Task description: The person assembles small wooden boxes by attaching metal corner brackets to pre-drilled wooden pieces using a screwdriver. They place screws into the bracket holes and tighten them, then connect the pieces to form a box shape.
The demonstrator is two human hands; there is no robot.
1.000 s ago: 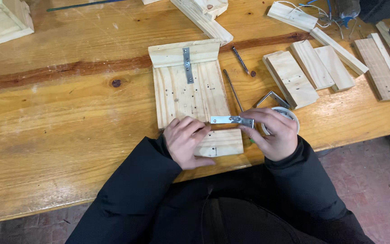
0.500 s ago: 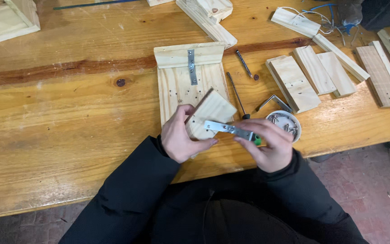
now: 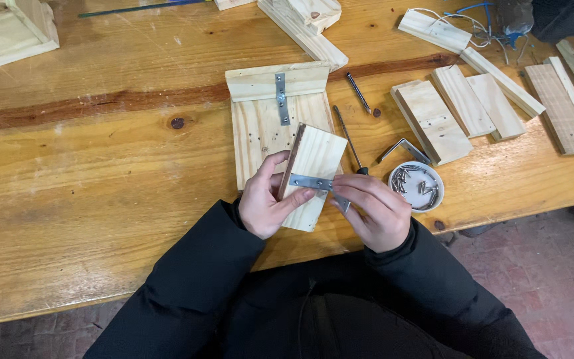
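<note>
**Wood block and metal bracket held in both hands**

Wood block (image 3: 313, 174), pale and rectangular, is tilted up off the workbench (image 3: 88, 193) at its near edge, just in front of the person's chest. A flat metal bracket (image 3: 315, 183) lies across its face, one end reaching past the block's right edge.

The left hand (image 3: 266, 199) is curled around the block's left side, thumb laid on the front near the bracket and fingers wrapped behind. The right hand (image 3: 375, 211) is closed in a pinch on the bracket's right end, fingertips pointing left and the wrist bent inward. Both forearms, in black sleeves, angle in from the lower corners to meet over the block.

Behind the block lies a larger wooden panel (image 3: 270, 116), flat on the bench, with a crosspiece along its far edge and 1 metal strap (image 3: 280, 98) screwed over the joint. Just right of the hands sits a small round dish of screws (image 3: 416, 185), with an angle bracket (image 3: 403, 147) beside it and a screwdriver (image 3: 348, 139) lying between panel and dish. Farther right, several loose wood pieces (image 3: 463, 106) are spread across the bench.
</note>
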